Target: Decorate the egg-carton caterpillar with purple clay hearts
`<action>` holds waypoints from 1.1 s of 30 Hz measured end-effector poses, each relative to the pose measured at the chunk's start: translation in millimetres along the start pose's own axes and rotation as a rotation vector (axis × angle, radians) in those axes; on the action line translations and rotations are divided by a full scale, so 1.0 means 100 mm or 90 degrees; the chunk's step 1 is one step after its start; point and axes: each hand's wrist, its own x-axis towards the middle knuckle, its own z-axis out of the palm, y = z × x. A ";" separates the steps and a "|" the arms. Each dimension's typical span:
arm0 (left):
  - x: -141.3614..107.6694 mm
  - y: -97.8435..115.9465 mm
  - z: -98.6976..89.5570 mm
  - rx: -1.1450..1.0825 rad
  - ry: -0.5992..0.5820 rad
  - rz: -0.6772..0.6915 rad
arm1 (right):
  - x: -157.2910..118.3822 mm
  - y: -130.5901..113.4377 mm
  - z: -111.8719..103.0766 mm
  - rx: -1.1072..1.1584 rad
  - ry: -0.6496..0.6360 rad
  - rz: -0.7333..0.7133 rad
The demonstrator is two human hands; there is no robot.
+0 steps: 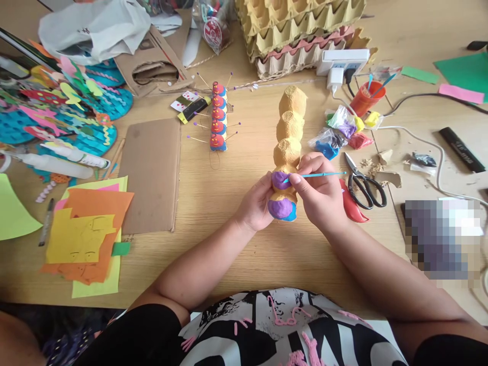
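Observation:
A yellow egg-carton strip (288, 127) with several bumps points away from me above the table. Its two nearest bumps carry purple clay (281, 207), and blue clay (290, 211) covers the near end's side. My left hand (256, 201) grips the strip's near part from the left, fingers partly hidden behind it. In my right hand (320, 190) a thin light-blue clay tool (322, 175) is pinched, its tip at the purple clay on the second bump. Farther left stands a finished-looking caterpillar (218, 119) with red faces, blue edges and purple-tipped sticks.
Black-handled scissors (362, 185) and a red piece (353, 201) lie right of my right hand. Beyond are clay packets (345, 127), an orange cup (366, 99), a power strip (339, 62) and stacked egg trays (297, 35). Cardboard (148, 175) and coloured paper (86, 231) lie left.

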 end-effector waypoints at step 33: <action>0.00 0.14 0.05 -0.174 0.099 -0.121 | 0.09 0.00 0.01 0.332 -0.033 0.311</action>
